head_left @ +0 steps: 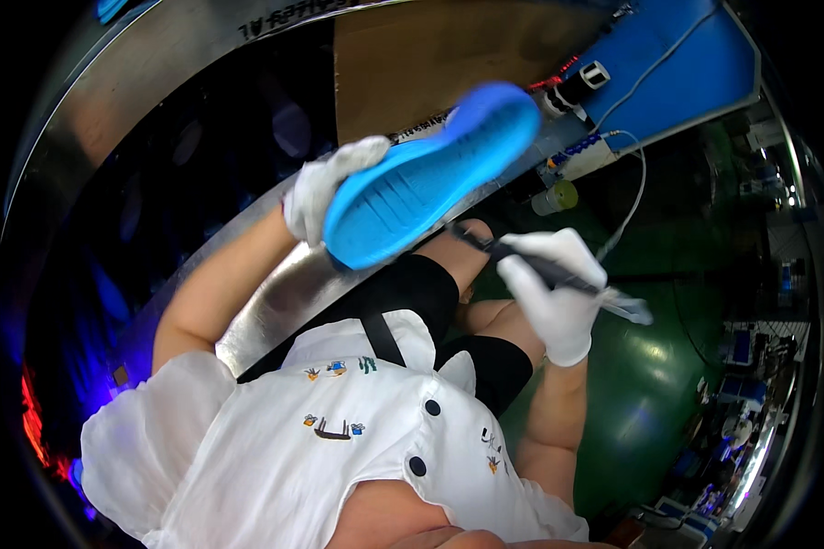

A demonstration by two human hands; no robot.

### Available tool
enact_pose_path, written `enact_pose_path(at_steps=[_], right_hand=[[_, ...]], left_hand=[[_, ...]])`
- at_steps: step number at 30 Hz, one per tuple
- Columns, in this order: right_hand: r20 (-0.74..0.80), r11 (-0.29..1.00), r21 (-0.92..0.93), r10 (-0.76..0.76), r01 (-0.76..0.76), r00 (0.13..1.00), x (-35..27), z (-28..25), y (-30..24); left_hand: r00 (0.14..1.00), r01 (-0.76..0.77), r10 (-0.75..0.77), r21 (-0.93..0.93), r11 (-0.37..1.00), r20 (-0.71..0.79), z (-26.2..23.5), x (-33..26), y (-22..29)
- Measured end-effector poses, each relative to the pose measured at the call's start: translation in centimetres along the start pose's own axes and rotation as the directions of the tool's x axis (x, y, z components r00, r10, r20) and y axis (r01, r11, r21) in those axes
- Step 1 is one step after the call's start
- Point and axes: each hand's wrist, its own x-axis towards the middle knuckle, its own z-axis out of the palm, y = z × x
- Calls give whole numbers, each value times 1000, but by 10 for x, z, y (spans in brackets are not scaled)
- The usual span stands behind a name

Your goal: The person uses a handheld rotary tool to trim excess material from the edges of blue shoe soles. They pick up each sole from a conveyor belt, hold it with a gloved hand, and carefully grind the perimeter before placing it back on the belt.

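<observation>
My left hand [331, 188], in a white glove, grips the heel end of a bright blue shoe sole [412, 188] by its far left edge. The sole is tilted, its ribbed inner side facing up and its other end pointing to the far right; that end is blurred. Below and right of it, my white-gloved right hand [554, 284] is closed around a slim dark brush-like tool [545, 267]. The tool's dark tip comes close to the sole's near edge, apparently apart from it. Its pale rear end sticks out to the right.
A shiny metal ledge [279, 288] runs before my lap, with dark soles [290, 126] in shadow beyond it. Past the blue sole lie a cardboard sheet [458, 64] and a blue panel [673, 73]. A thin hose [639, 183] hangs near a yellowish roll [556, 197].
</observation>
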Motion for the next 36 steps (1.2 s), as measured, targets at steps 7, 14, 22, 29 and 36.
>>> enact_pose_path(at_steps=[7,14,22,29,36], right_hand=[[-466,927,350,296,-134,834,12,37,2],[-381,908,382,327,-175,865,0,39,-4],[-366,904,403,302,-143,880,-8,43,-19],[-416,890,447,290,-84,862,-17,42,2],[-223,836,527,307,-150,925,-20,58,-3]], left_hand=[[619,437,-774,-877,198,134,56,-13,64],[587,353,-809,-909,221,31,47,-5,75],[620,340,-751,-785,518,-227,43,-13,71],[691,358,-718,-822,443,-86,23,-15,132],[901,370,-253,929,26,-352,-175,120,223]])
